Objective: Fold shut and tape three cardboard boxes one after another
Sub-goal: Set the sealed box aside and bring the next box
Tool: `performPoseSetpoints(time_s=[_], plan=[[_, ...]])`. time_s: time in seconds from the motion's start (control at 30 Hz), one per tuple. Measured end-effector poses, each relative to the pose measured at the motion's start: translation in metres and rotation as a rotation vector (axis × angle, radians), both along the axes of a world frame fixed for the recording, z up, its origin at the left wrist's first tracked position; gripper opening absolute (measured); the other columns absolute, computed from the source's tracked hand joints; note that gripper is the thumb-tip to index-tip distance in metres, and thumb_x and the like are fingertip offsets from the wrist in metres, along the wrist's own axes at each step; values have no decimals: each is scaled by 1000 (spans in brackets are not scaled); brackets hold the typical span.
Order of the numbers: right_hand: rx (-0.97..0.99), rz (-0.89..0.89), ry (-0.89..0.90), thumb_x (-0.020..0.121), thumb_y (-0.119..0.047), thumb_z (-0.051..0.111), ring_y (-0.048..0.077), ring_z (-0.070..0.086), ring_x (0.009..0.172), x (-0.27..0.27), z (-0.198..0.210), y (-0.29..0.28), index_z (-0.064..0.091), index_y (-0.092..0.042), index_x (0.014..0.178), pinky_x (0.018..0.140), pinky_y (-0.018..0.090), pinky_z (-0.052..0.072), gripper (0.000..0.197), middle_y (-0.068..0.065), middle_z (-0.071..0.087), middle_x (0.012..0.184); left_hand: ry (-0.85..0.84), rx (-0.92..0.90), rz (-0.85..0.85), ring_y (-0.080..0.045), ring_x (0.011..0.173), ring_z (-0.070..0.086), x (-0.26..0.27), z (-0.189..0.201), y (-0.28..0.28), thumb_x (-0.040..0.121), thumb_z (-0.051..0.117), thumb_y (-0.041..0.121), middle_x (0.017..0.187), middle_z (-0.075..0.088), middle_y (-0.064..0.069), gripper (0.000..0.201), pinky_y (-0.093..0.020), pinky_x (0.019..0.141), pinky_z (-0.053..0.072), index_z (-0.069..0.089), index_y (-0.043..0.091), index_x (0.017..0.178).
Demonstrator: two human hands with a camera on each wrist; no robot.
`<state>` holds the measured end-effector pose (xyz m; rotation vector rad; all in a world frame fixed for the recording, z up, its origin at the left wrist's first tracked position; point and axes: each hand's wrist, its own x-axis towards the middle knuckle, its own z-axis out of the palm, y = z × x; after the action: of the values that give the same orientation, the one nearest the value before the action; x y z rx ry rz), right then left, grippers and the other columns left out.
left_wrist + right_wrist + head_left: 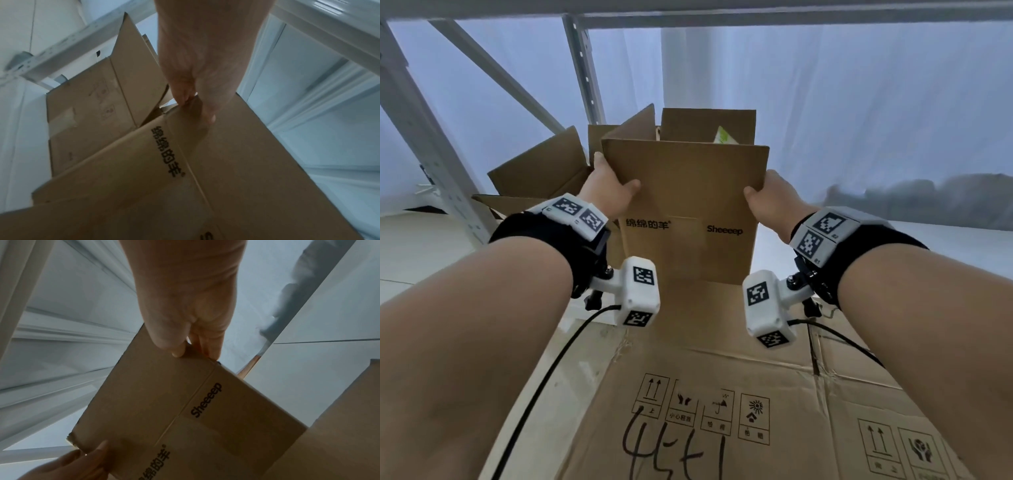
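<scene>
Sheeeep box (pixel 688 212) open-topped, left hand (pixel 607 192) and right hand (pixel 770 202) each pinching its near flap, second open box (pixel 541 168) behind

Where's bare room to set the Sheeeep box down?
Free: the flattened cardboard sheet below the Sheeeep box, between the wrists. Crowded: left of it, where another open box stands against the rack post. Left hand and right hand grip its flap.

Two open cardboard boxes stand upright: the printed box (pixel 688 212) at the far edge of the flattened cardboard sheet (pixel 756 394), and a plain box (pixel 541 171) beyond its far left corner. One flattened sheet lies underneath. Two hands, left hand (pixel 607 192) and right hand (pixel 774 198), each wear one wrist camera.
</scene>
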<state>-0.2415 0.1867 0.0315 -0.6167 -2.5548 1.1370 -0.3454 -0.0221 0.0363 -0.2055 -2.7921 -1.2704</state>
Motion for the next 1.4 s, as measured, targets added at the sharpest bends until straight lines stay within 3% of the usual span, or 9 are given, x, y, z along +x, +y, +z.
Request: performPoseSetpoints(time_s=[0.1, 0.23, 0.43, 0.63, 0.73, 0.97, 1.1, 1.2, 1.4], plan=[[-25, 6, -73, 103, -27, 31, 31, 54, 110, 1, -7, -3, 43, 2, 133, 101, 44, 44, 43, 17, 54, 121, -67, -24, -62, -29, 131, 43, 3, -8, -10, 91, 60, 36, 148, 37, -12, 89, -46, 108, 37, 1, 9, 151], [-3, 54, -101, 101, -31, 38, 21, 54, 74, 23, -13, -6, 54, 3, 123, 77, 35, 47, 43, 13, 61, 93, -44, -42, -81, -29, 130, 44, 15, -8, -23, 88, 61, 41, 145, 41, -11, 79, -48, 107, 39, 18, 15, 149], [162, 68, -149, 99, -26, 46, 30, 52, 115, 108, 33, -10, 42, 3, 137, 100, 40, 41, 48, 19, 53, 131, -2, -157, -142, -30, 139, 29, 100, 30, -30, 97, 51, 36, 155, 18, -14, 73, -41, 109, 30, 9, 12, 152], [174, 109, -209, 96, -22, 50, 26, 51, 113, 221, 54, -35, 50, -3, 132, 95, 32, 38, 41, 14, 53, 133, -76, -63, -260, -23, 127, 42, 230, 40, -33, 97, 51, 34, 150, 31, -10, 59, -30, 91, 39, 25, 17, 148], [144, 120, -213, 96, -24, 52, 25, 50, 119, 275, 53, -46, 50, -6, 132, 94, 29, 37, 40, 12, 53, 132, -110, -67, -343, -24, 133, 38, 285, 34, -30, 97, 51, 33, 150, 32, -8, 58, -33, 98, 38, 27, 18, 147], [164, 58, -225, 95, -30, 55, 23, 49, 118, 366, 64, -22, 53, -11, 130, 98, 31, 36, 40, 9, 53, 131, -76, -124, -493, -18, 118, 48, 350, 45, -8, 98, 49, 30, 141, 45, -9, 49, -24, 83, 40, 36, 11, 142], [198, -28, -274, 94, -26, 55, 21, 54, 104, 402, 52, 10, 60, -11, 119, 93, 33, 42, 30, 9, 60, 122, -105, -115, -595, -16, 103, 54, 375, 41, 23, 99, 49, 30, 130, 53, -5, 42, -22, 75, 45, 44, 11, 135], [235, -67, -364, 94, -22, 54, 22, 54, 105, 429, 28, 36, 60, -5, 120, 87, 27, 39, 31, 13, 60, 123, -102, -148, -664, -18, 106, 55, 388, 25, 51, 98, 50, 29, 129, 54, -6, 39, -26, 82, 44, 47, 11, 132], [321, -184, -683, 83, -54, 62, 34, 42, 128, 454, -33, 93, 36, -15, 143, 106, 40, 36, 76, 16, 42, 141, -132, -304, -767, -21, 113, 55, 392, -24, 106, 97, 52, 29, 134, 52, -9, 40, -29, 93, 44, 48, 12, 133]])
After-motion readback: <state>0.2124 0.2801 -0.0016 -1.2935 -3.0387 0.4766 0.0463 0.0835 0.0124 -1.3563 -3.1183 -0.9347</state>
